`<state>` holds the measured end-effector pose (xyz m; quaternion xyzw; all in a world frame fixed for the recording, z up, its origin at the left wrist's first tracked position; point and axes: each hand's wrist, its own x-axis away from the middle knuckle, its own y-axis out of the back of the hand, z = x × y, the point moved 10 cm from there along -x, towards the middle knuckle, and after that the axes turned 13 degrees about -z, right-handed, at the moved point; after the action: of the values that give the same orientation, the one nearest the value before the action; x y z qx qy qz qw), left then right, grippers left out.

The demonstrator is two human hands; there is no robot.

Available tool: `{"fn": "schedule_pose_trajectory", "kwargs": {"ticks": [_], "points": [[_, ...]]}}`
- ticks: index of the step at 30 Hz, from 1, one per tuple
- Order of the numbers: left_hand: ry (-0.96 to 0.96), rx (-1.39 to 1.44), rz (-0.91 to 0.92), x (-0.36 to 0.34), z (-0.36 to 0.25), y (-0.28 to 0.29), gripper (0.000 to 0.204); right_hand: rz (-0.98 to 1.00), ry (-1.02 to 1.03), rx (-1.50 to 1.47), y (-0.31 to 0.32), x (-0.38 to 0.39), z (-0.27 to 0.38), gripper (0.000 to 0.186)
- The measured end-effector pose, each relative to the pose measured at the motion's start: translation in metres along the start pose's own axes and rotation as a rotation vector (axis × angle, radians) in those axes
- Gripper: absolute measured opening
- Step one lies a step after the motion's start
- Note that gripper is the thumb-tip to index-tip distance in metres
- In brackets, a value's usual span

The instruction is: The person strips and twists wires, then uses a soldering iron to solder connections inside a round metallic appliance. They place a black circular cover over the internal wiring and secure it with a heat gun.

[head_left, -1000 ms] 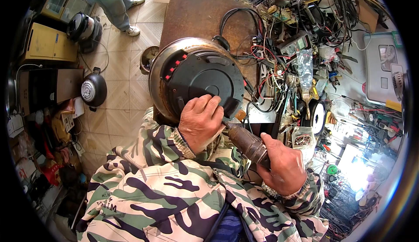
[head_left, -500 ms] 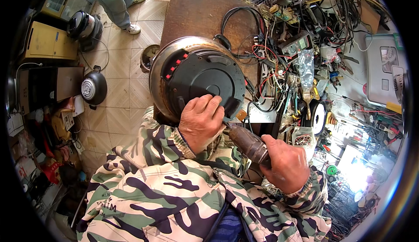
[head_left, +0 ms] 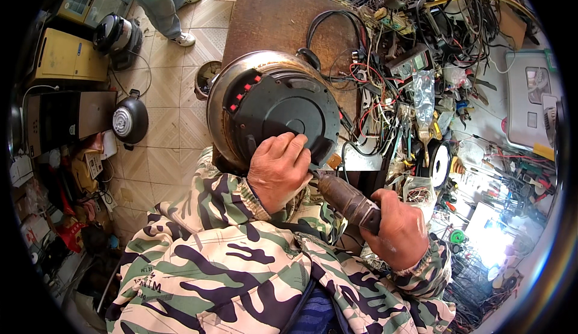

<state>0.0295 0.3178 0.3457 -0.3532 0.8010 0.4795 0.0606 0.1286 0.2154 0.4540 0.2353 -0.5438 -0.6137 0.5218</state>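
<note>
A round appliance with a rusty-edged metal rim and a black plastic underside (head_left: 283, 105) stands tipped at the near end of the wooden tabletop. Several red pieces line one edge of that underside. My left hand (head_left: 278, 168) lies over its near edge, fingers bent and pressed on the black plastic. In my right hand (head_left: 394, 228) is a worn dark power drill (head_left: 346, 197), its body slanting up and left. The drill's front end is close to the appliance's near edge, by my left fingertips; I cannot tell whether its tip touches.
Black cable (head_left: 337, 15) lies coiled on the wooden tabletop (head_left: 271, 15). Wires, pliers and a brush (head_left: 424, 144) crowd the bench at right. A metal bowl (head_left: 208, 78) and a lidded pot (head_left: 129, 120) are on the floor at left. Another person's legs (head_left: 159, 3) are at the upper left.
My right index finger and thumb have shifted slightly on the drill's rear. The left hand and the appliance stay nearly the same, with a slight shift of the whole view.
</note>
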Motion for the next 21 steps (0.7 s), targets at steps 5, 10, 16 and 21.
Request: {"fn": "schedule_pose_trajectory", "kwargs": {"ticks": [5, 10, 16, 21], "points": [[-0.001, 0.007, 0.014, -0.0007, 0.0003, -0.0009, 0.055, 0.009, 0.089, -0.015, -0.0019, 0.0023, 0.0054, 0.056], [0.007, -0.003, 0.009, -0.0005, 0.0004, 0.0004, 0.054, 0.001, 0.100, 0.015, -0.0036, 0.0028, 0.0046, 0.061], [0.004, -0.006, 0.010, 0.0000, 0.0003, 0.0001, 0.054, -0.010, 0.092, 0.052, -0.0041, 0.0013, 0.0034, 0.070], [0.000, -0.004, 0.017, -0.0004, 0.0000, -0.0009, 0.055, 0.061, -0.009, 0.081, -0.0074, 0.0014, -0.0024, 0.068]]}}
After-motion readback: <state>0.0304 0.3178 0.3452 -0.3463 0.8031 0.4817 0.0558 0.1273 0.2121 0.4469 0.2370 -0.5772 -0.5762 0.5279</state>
